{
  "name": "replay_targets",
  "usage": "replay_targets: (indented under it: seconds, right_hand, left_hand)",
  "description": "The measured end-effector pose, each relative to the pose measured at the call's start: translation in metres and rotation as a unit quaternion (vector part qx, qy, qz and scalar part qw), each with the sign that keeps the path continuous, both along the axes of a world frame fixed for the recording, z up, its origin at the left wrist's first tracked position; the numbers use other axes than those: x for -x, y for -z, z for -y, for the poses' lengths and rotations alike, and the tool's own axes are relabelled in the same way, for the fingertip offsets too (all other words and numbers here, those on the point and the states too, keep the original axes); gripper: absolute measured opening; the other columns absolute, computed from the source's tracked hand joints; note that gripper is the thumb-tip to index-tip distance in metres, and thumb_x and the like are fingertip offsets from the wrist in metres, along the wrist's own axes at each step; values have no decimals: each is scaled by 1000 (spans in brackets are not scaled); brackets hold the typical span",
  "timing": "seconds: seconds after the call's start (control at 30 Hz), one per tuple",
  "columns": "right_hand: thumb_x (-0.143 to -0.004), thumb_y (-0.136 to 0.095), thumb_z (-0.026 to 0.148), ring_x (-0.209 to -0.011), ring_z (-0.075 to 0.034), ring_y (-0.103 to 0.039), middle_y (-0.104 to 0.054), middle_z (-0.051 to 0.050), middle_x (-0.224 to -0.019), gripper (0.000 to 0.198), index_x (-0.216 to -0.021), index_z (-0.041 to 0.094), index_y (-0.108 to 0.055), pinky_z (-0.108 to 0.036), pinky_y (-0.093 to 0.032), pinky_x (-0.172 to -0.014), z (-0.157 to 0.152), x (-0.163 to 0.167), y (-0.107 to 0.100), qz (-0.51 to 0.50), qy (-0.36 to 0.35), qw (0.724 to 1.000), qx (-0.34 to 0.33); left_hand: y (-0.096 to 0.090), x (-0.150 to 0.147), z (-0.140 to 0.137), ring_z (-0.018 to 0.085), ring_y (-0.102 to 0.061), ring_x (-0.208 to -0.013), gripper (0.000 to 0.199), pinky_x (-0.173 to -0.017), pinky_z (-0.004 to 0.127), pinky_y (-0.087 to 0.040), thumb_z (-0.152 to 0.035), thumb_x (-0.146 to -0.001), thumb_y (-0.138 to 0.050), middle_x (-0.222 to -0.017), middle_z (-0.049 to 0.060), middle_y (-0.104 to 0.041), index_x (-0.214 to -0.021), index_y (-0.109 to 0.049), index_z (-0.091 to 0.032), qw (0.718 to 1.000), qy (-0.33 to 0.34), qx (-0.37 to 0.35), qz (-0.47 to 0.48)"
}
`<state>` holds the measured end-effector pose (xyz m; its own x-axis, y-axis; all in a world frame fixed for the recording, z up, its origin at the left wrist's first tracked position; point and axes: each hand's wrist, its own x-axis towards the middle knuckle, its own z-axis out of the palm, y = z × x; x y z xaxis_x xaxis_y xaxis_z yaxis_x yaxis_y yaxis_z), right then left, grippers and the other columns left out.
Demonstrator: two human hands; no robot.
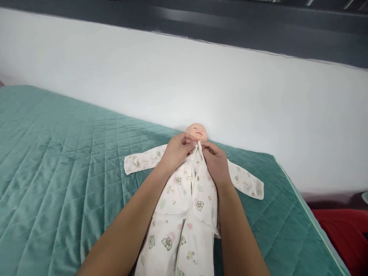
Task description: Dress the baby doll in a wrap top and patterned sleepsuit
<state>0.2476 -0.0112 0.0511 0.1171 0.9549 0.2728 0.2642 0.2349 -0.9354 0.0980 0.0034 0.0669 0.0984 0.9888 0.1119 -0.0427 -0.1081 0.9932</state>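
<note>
Left hand [176, 151] pinches jacket [204, 191] (bear-printed).

Big white wall [281, 111] right behind a wide green quilted cover [71, 161], all sewn in diamond shapes, soft and a bit shiny. Pale thin trim [305, 209] along the cover's right edge. Above the white wall, a long dark gray strip [201, 21], slanting down to the right. Up in the top right corner, a few short pale lines [349, 4] on black. Down at the right, beside the cover, something bright red [339, 234], too cut off to name. Near it, low by the wall, a dark red band [330, 198]. Soft, pale light, brightest on the middle of the wall.
</note>
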Motion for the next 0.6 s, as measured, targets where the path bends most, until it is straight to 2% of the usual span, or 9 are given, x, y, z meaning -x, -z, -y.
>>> replay_targets:
  seconds: [0.1, 0.23, 0.47, 0.6]
  right_hand:
    - [-80, -64, 34, -86, -18, -59, -70, -3, -102, 20, -91, 23, -75, -33, -47, -85, 1, 4, -2, 23, 8, 999, -22]
    - [-76, -69, 36, -85, -18, -57, -68, -3, -107, 19, -89, 24, -73, -34, -46, -85, 3, 6, -4, 44, 10, 999, -5]
    - [-72, -69, 36, -109, -24, -53, -63, -3, -118, 23, -93, 26, -67, -40, -40, -96, 2, 3, -2, 100, 0, 995, 25]
    - [-72, -65, 30, -121, -26, -49, -62, -2, -120, 20, -91, 26, -63, -45, -30, -107, 3, 4, -5, 120, -24, 992, 29]
  left_hand:
    - [1, 3, -1, 11, -55, -64, 11, -63, 24, -41, -20, -78, -65, -75, 0, -63, -89, -65, -17, 1000, 14, -8, -3]
    - [2, 5, -2, 11, -55, -65, 15, -66, 24, -42, -16, -76, -63, -76, -2, -62, -91, -66, -17, 999, 25, -20, -29]
    - [-4, 6, 3, 11, -52, -63, 21, -61, 24, -40, -26, -83, -61, -66, -3, -57, -101, -69, -18, 998, 36, -4, -56]
    - [-1, 6, 2, 11, -55, -64, 30, -63, 23, -42, -27, -80, -67, -70, -2, -59, -108, -67, -17, 998, 51, 10, -40]
